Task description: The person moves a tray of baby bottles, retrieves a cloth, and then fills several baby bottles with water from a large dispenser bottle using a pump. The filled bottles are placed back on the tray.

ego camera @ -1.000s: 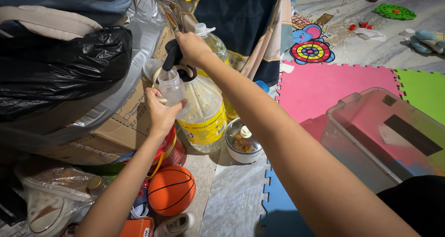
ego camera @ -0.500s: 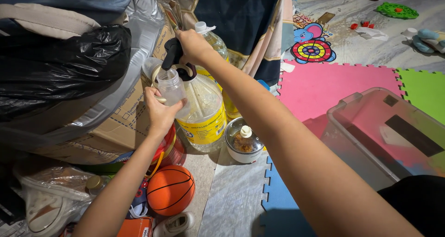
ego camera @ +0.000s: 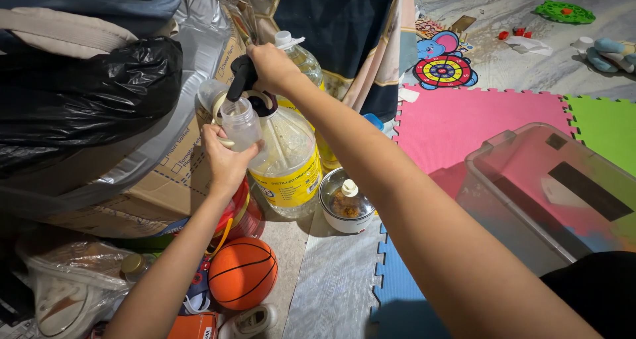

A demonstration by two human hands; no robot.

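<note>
Item 1, right hand [ego camera: 271, 66]: closed over the black pump head [ego camera: 240, 79] fitted on the neck of the large clear water jug [ego camera: 288, 160], upper centre of the frame. Compared with 1 second ago it sits a shade higher and further left, the grip unchanged.

Item 2, left hand [ego camera: 225, 160]: wrapped round the base of a small clear bottle [ego camera: 240, 122], held mouth-up under the pump spout, touching the jug's shoulder. Bottle and hand have drifted slightly left with the rest of the view, so most of the change reads as a head shift rather than hand travel. Judgement: the pumping into the small bottle is continuing, neither started afresh nor finished.

Item 3, surroundings: lidded metal bowl [ego camera: 344, 203] just right of the jug; a 2nd capped bottle [ego camera: 298, 54] behind it; basketball [ego camera: 243, 273] at lower centre; cardboard box [ego camera: 175, 173] under a black plastic bag [ego camera: 86, 94] at left; clear storage bin [ego camera: 550, 193] on the foam mats at right.

Item 4, not determinable: whether liquid is flowing, and the fill level of the small bottle, both lost in clear plastic and glare. The spout tip is hidden behind the bottle mouth. The red object beneath the left wrist is mostly covered.
</note>
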